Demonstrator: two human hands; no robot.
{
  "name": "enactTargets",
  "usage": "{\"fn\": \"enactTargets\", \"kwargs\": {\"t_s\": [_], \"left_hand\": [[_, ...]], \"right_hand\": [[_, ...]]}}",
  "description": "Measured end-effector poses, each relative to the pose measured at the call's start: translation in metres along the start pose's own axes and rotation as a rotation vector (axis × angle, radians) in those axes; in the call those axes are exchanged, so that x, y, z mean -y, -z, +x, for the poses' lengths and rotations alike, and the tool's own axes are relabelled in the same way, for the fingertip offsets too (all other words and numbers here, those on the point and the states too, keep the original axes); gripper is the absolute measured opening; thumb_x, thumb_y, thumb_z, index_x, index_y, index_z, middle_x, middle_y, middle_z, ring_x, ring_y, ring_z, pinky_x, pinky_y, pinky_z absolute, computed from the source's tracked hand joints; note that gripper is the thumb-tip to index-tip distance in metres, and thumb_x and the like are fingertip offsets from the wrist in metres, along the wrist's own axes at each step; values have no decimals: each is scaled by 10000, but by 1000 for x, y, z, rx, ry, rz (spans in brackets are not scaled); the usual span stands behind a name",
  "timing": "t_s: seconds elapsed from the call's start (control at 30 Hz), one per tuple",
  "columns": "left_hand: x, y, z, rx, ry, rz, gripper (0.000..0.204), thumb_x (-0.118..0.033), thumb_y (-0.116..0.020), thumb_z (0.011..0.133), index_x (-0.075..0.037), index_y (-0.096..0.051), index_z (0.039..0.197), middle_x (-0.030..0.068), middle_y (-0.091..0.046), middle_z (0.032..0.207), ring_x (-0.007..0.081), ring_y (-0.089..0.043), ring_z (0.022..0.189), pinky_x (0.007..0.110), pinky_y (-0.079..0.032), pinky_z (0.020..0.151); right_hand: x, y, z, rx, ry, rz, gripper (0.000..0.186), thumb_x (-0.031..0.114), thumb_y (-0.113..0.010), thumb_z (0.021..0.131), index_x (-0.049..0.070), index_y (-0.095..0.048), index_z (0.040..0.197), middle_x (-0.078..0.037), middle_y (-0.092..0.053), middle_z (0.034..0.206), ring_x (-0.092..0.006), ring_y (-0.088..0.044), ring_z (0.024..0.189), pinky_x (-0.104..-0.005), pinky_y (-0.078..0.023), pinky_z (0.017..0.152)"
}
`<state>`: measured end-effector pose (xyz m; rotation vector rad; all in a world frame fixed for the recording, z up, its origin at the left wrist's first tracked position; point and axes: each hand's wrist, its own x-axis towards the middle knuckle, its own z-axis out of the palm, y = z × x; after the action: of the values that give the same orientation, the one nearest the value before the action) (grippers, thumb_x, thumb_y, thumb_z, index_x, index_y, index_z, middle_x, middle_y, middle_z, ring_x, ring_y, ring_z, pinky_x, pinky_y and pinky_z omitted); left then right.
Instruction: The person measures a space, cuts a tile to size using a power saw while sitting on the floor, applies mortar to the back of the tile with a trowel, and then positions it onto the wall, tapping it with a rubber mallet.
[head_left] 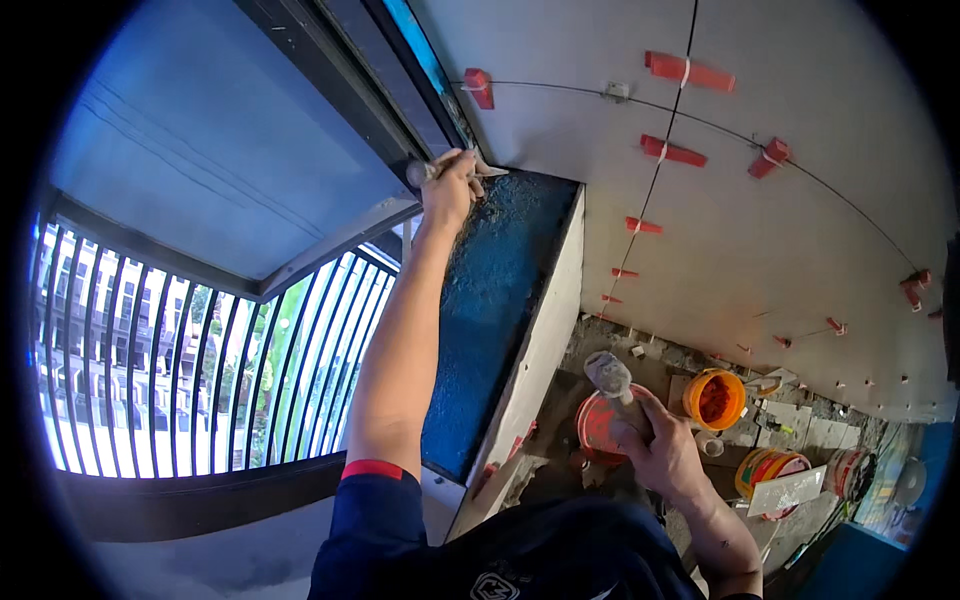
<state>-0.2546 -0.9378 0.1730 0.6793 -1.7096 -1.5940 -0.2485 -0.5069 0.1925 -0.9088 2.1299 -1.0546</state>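
Observation:
My left hand [452, 190] is stretched far ahead, closed round a small trowel whose pale pointed blade [495, 171] shows past the fingers. The trowel lies at the far end of a blue-coated sill [495, 290], close to the dark window frame [385, 95]; my fingers cover most of its handle. Lower down on the right, my right hand [660, 445] grips a mallet [608, 373] by its handle. The mallet's head is crusted grey-white and points up and away from me, above a red bucket [592, 428] on the floor.
Large grey wall tiles [790, 210] with red levelling wedges [690, 70] in their joints rise at the right. On the floor are an orange bucket [715, 398] with reddish contents and a flat pale board [788, 491] on another bucket. Dark railings [200, 360] stand outside the window.

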Motion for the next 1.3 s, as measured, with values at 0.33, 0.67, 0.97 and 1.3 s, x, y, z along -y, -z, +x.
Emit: {"fn": "enactTargets", "kwargs": {"t_s": [0.33,0.67,0.97,1.3], "left_hand": [[-50,-4,-6,0,65,186,271,-137,-538,904,11,-602,686,99,-622,636,141,-525,420,264,-382,379],[-52,11,-44,-81,130,218,283,-177,-532,919,-7,-594,701,101,-625,660,148,-523,422,265,-378,376],[-126,-77,-206,530,500,-216,230,-264,-584,934,-46,-659,927,89,-677,791,90,-513,460,229,-372,396],[-64,-122,-212,868,-76,373,267,-153,-641,883,-43,-553,1109,84,-621,985,185,-631,835,350,-525,780]], "right_hand": [[-30,23,-38,-45,-193,67,348,249,-654,850,-28,-583,1047,-193,-636,760,-279,-648,688,-361,-492,655],[-57,20,-53,-58,-264,93,308,252,-649,861,-11,-581,1006,-217,-629,778,-327,-646,722,-379,-499,651],[-45,29,-35,-196,-7,305,438,112,-760,738,15,-609,1138,-114,-643,1024,-196,-609,942,-346,-489,813],[-101,30,-37,-214,-210,787,314,69,-703,821,56,-506,1065,-40,-569,823,-125,-564,651,-281,-475,572]]}}
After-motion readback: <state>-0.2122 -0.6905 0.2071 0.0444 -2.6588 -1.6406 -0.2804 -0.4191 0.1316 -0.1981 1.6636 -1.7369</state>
